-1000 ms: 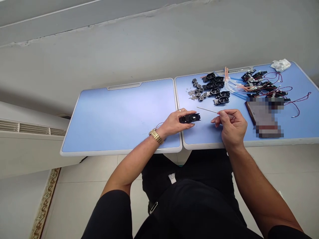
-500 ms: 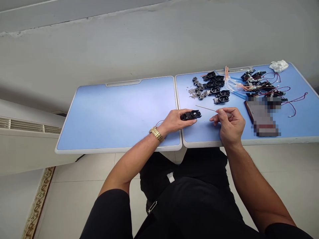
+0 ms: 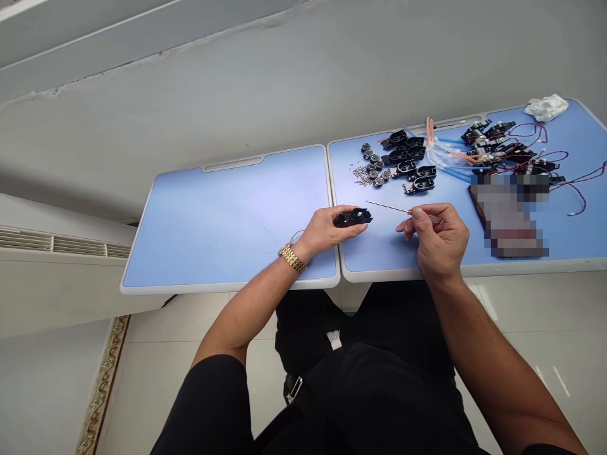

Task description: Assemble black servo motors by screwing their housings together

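Near the seam between two blue tabletops, my left hand [image 3: 326, 231] grips a black plastic assembly [image 3: 355, 217] with a small white part on it. A thin red wire shows beside that wrist. To the right, my right hand [image 3: 439, 237] is closed on a screwdriver [image 3: 389, 206], whose thin metal shaft points left, its tip above and apart from the assembly. Beyond the hands lie small round metal parts [image 3: 372, 165], a scatter of tiny screws [image 3: 363, 175] and several black housings [image 3: 420, 184].
Blue and orange tubes [image 3: 448, 158] and black units with red wires [image 3: 493, 148] cover the back right. A blurred flat object [image 3: 512, 221] lies right of my right hand. White crumpled plastic [image 3: 546, 108] sits at the far corner, by the wall.
The camera view has shifted slightly. My left hand and the black assembly are a little farther left in view, and the gap to the screwdriver tip is slightly wider.
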Motion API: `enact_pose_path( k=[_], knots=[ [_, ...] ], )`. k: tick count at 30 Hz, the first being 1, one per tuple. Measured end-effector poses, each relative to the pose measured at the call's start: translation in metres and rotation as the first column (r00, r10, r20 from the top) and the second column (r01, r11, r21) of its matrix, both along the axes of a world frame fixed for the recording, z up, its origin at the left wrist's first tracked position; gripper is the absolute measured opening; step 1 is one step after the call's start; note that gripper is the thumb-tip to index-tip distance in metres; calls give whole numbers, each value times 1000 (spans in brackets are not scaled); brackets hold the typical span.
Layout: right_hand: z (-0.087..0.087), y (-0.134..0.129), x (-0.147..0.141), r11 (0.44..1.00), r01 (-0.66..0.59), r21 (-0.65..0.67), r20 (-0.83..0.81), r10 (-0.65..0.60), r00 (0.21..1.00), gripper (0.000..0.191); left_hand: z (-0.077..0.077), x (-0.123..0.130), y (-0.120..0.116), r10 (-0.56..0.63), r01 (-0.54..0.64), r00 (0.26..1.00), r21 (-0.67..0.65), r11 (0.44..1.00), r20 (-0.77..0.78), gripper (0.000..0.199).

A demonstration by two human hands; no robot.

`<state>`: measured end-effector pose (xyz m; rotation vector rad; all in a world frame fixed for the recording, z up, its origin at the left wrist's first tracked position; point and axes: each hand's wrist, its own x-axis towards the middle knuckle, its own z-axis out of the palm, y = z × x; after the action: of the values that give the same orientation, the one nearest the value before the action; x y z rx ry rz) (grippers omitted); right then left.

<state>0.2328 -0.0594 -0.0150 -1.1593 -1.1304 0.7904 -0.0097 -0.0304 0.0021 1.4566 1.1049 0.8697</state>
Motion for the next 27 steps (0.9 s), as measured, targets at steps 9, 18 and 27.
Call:
enact_pose_path(
  k=[9,18,27],
  knots=[
    [3,-1,0,1000,-17,0,-5,17,1000,30,6,-4,-2,-102,105,994,77,992,-37,50],
    [4,-2,0,1000,-13,-13,-3,13,1000,30,6,-6,-2,-130,138,989,109,984,-76,46],
    [5,-3,0,1000,-11,-19,16,11,1000,31,1,-5,0,-134,153,984,164,975,-120,45]
  ],
)
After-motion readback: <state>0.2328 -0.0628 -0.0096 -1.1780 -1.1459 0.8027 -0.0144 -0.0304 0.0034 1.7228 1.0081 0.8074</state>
